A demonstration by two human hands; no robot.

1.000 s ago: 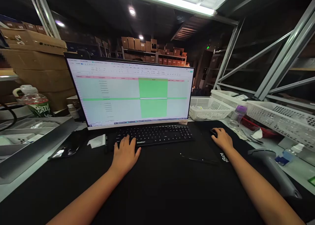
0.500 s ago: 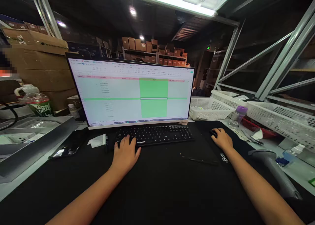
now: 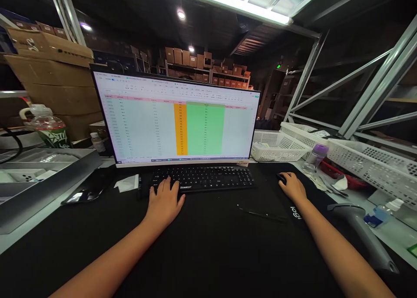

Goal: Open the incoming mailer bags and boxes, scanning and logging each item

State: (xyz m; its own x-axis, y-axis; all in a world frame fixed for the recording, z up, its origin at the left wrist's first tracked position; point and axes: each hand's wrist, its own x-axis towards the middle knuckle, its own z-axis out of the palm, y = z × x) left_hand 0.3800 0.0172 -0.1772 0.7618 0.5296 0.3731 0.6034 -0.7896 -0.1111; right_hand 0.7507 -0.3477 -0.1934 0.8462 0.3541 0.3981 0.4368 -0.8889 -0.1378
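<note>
My left hand (image 3: 165, 202) lies with fingers spread, their tips on the lower left keys of a black keyboard (image 3: 208, 177). On the black desk mat to the right, my right hand (image 3: 293, 187) rests over a black computer mouse (image 3: 280, 178), its fingers curved round it; most of the mouse is hidden under the hand. Behind the keyboard stands a wide monitor (image 3: 146, 128) showing a spreadsheet with an orange column and a broad green one. A crumpled white tissue (image 3: 127, 183) lies at the keyboard's left end.
A grey barcode scanner (image 3: 365, 233) lies at the right. White baskets (image 3: 280, 146) and a purple-capped bottle (image 3: 316, 155) stand behind it. At the left are a phone (image 3: 86, 189), a grey tray (image 3: 52, 189), a green-labelled bottle (image 3: 52, 126) and stacked cartons (image 3: 58, 85).
The spreadsheet has scrolled: filled rows and an orange column now show, and the green row band is gone. Both hands keep their places; the view has shifted slightly.
</note>
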